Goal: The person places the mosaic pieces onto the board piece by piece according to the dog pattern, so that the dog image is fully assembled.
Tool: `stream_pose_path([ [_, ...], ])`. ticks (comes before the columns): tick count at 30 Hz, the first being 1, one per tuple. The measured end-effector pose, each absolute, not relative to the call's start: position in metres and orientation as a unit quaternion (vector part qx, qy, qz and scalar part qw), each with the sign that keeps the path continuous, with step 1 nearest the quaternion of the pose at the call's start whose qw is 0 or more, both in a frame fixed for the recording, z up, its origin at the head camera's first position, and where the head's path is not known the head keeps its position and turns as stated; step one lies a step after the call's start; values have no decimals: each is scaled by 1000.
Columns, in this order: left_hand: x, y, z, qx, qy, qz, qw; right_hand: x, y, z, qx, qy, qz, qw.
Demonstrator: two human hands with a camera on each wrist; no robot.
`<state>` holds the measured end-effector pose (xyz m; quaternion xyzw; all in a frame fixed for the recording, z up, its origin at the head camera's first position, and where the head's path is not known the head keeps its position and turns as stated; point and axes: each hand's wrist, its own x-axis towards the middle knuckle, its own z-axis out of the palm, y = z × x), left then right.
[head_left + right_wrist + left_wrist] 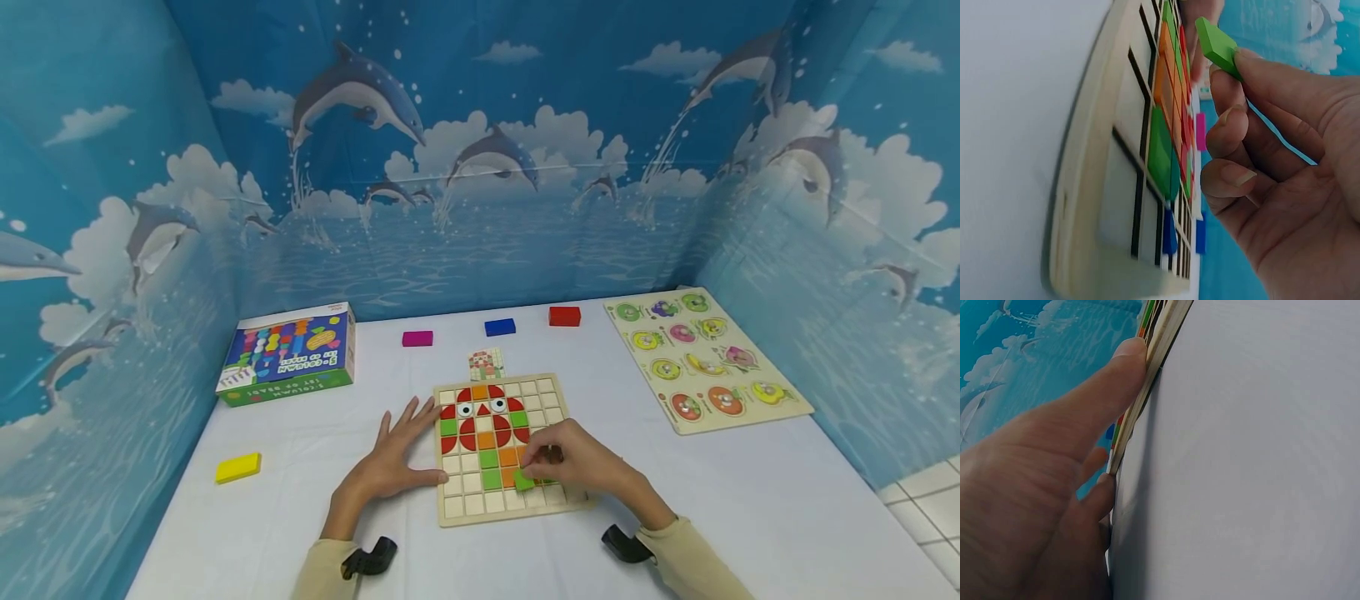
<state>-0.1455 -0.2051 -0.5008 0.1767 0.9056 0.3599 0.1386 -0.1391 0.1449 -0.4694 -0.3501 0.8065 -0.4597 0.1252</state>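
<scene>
My right hand (581, 458) pinches a green square tile (1216, 47) between thumb and forefinger, tilted above the lower part of a wooden grid board (517, 516). Its other fingers are curled in, as the right wrist view shows. My left hand (393, 462) lies spread at the board's left edge, its thumb touching the rim (1159, 353) in the left wrist view. Red, orange, green and white pieces form a picture with two eyes on the board. Part of the board's right side is hidden by my right hand.
Behind the board lies a small pattern card (486, 364). Magenta (417, 338), blue (499, 327), red (565, 316) and yellow (238, 468) blocks lie around. A bead game box (285, 354) stands back left; a fruit puzzle board (697, 358) lies right.
</scene>
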Motion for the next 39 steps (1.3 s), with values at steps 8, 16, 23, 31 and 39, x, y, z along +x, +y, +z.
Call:
stream_pose_path([
  [8, -145, -205, -500, 181, 906, 359, 135, -132, 121, -469, -354, 802, -461, 136],
  [16, -145, -205, -501, 181, 906, 358, 133, -125, 106, -474, -354, 803, -458, 140],
  [23, -145, -204, -500, 174, 904, 368, 129, -123, 98, -474, -363, 815, -435, 126],
  [31, -146, -204, -499, 168, 908, 358, 137, -122, 98, -472, -364, 834, -398, 120],
  [39, -146, -204, -499, 170, 906, 364, 134, -121, 96, -470, -383, 841, -367, 110],
])
